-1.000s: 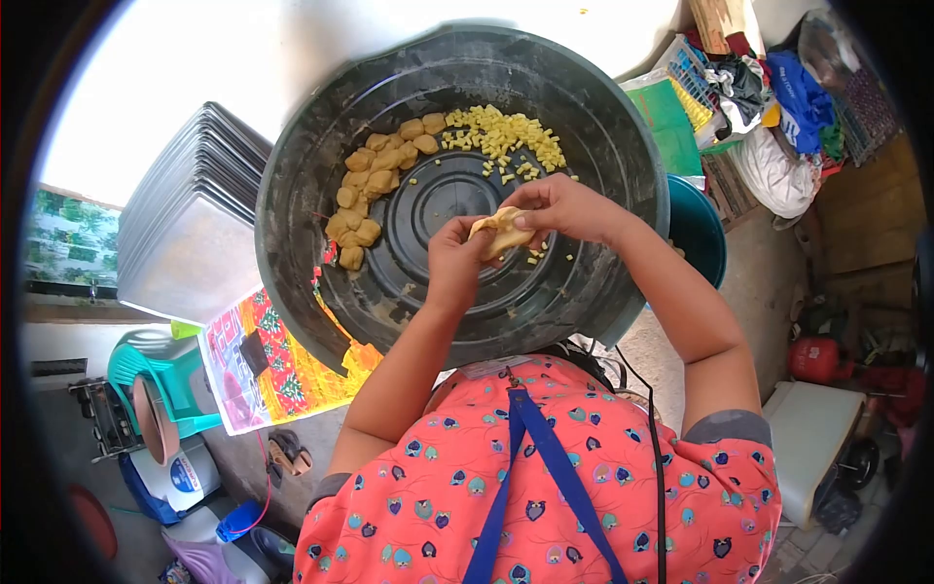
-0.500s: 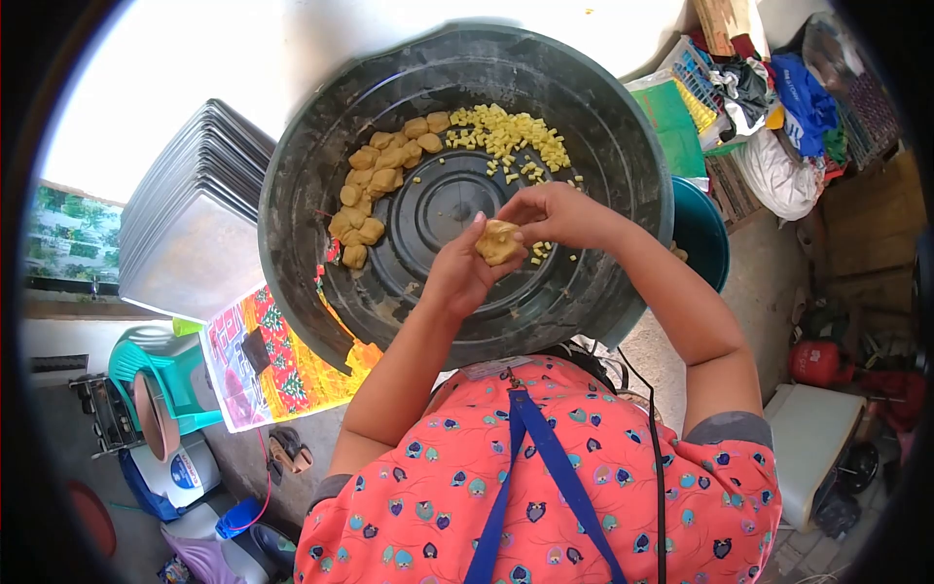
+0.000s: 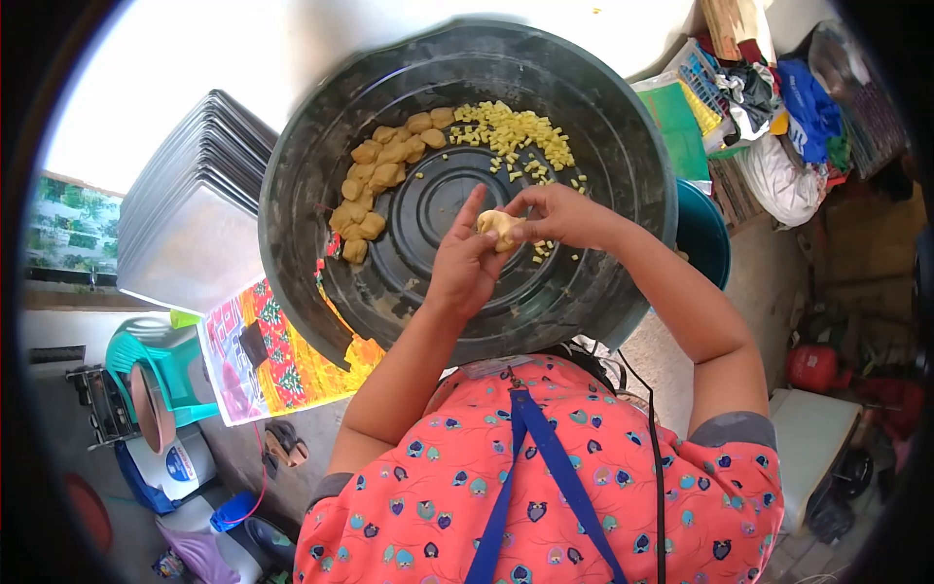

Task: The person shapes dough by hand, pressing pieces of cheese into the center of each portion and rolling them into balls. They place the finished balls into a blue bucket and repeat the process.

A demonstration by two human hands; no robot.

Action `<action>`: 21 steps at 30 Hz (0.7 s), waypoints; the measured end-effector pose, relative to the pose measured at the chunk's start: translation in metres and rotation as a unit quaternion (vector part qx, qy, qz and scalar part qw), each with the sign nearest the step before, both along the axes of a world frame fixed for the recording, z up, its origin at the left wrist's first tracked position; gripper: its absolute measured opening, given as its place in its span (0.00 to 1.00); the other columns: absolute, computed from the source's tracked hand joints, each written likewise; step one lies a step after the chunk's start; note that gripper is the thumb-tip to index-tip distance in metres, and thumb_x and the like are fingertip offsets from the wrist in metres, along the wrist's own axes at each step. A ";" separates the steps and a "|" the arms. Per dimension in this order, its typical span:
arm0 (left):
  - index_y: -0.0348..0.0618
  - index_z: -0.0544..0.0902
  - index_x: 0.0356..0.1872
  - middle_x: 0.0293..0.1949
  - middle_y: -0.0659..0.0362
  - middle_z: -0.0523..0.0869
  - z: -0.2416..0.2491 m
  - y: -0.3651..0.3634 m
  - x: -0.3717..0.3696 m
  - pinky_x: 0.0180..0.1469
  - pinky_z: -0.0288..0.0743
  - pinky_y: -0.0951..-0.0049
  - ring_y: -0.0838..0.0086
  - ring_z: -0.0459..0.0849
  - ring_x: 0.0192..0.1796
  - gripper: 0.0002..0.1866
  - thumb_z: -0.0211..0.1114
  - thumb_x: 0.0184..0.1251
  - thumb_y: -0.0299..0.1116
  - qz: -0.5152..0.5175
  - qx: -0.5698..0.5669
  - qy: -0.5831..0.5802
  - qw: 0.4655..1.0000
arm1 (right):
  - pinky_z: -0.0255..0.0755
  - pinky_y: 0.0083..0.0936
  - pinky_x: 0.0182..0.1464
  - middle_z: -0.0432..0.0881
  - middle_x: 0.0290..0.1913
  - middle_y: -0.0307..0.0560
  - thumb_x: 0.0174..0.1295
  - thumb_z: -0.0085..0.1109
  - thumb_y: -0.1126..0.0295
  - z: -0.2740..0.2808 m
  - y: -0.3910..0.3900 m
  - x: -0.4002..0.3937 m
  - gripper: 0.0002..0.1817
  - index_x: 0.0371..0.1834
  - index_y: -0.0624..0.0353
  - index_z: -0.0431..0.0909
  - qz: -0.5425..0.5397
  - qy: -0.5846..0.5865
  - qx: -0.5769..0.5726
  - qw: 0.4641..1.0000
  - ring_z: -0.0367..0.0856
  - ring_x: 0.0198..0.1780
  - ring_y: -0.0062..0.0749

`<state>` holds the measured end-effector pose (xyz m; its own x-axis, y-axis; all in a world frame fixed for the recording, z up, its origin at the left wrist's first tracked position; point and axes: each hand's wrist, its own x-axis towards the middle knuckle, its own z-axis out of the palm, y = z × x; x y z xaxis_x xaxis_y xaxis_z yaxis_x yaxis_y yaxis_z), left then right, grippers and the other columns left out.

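Observation:
A piece of tan dough [image 3: 499, 227] is held between both hands over the large dark round basin [image 3: 321, 127]. My left hand [image 3: 465, 261] cradles it from the left, thumb against it and a finger extended upward. The fingers of my right hand [image 3: 553, 216] pinch its edge from the right. Several dough balls [image 3: 375, 170] lie in a curved heap along the basin's left side. Small pale-yellow cubes [image 3: 516, 131] are scattered at its upper right, and a few lie beneath my right hand.
A stack of metal trays [image 3: 199, 204] leans left of the basin. Below it are a colourful printed sheet [image 3: 292, 360] and a turquoise plastic chair [image 3: 175, 375]. A teal tub [image 3: 708, 238] stands right, with bags [image 3: 778, 175] piled behind. A cable hangs over my shirt.
The dough's edges look more gathered at the top, with my right fingers now pinching it and my left thumb moved onto it. The heap and cubes look the same.

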<state>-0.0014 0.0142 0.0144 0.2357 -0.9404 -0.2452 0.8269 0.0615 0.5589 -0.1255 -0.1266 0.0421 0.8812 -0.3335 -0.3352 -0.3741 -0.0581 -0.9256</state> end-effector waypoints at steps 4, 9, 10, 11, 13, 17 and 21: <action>0.37 0.60 0.65 0.57 0.47 0.71 -0.004 0.008 0.007 0.63 0.67 0.56 0.59 0.73 0.59 0.23 0.46 0.69 0.23 0.000 -0.026 0.091 0.996 | 0.74 0.23 0.41 0.83 0.37 0.46 0.50 0.69 0.66 -0.003 0.007 0.011 0.17 0.39 0.64 0.77 0.034 -0.014 -0.111 0.993 0.81 0.38 0.27; 0.32 0.66 0.59 0.54 0.48 0.74 -0.015 0.015 0.021 0.59 0.72 0.62 0.64 0.77 0.55 0.19 0.48 0.73 0.35 0.012 0.030 0.080 0.996 | 0.73 0.23 0.40 0.82 0.33 0.50 0.48 0.67 0.72 0.004 0.024 0.034 0.14 0.38 0.65 0.77 -0.030 -0.043 -0.144 0.988 0.81 0.36 0.29; 0.32 0.67 0.57 0.53 0.49 0.76 -0.011 0.018 0.024 0.58 0.74 0.64 0.65 0.78 0.53 0.20 0.48 0.73 0.37 0.003 0.047 0.067 0.997 | 0.74 0.24 0.40 0.82 0.33 0.49 0.49 0.66 0.72 0.007 0.027 0.037 0.13 0.37 0.64 0.77 -0.044 -0.048 -0.146 0.987 0.81 0.36 0.29; 0.31 0.69 0.55 0.51 0.50 0.77 -0.008 0.022 0.027 0.56 0.76 0.66 0.66 0.79 0.52 0.20 0.48 0.74 0.39 -0.006 0.065 0.053 0.996 | 0.73 0.23 0.40 0.82 0.33 0.47 0.49 0.66 0.72 0.006 0.030 0.040 0.13 0.38 0.64 0.77 -0.041 -0.056 -0.145 0.987 0.81 0.36 0.27; 0.31 0.70 0.56 0.50 0.51 0.78 -0.012 0.027 0.030 0.53 0.77 0.68 0.67 0.80 0.50 0.21 0.48 0.73 0.40 0.021 0.077 -0.015 0.997 | 0.72 0.21 0.39 0.81 0.33 0.44 0.50 0.66 0.73 0.004 0.037 0.044 0.13 0.38 0.63 0.77 -0.038 -0.071 -0.142 0.987 0.79 0.35 0.23; 0.31 0.70 0.56 0.49 0.53 0.79 -0.025 0.034 0.028 0.52 0.77 0.70 0.68 0.80 0.49 0.20 0.50 0.73 0.38 0.056 0.068 -0.090 0.992 | 0.73 0.21 0.44 0.82 0.39 0.46 0.52 0.65 0.74 0.004 0.042 0.046 0.17 0.45 0.64 0.75 -0.004 -0.084 -0.113 0.990 0.80 0.41 0.24; 0.32 0.70 0.57 0.51 0.53 0.78 -0.015 0.041 0.031 0.53 0.75 0.71 0.69 0.78 0.51 0.18 0.52 0.72 0.32 0.077 0.021 0.003 0.997 | 0.74 0.22 0.46 0.82 0.44 0.47 0.54 0.62 0.76 0.006 0.035 0.042 0.21 0.52 0.66 0.72 -0.006 -0.092 0.075 0.993 0.80 0.44 0.26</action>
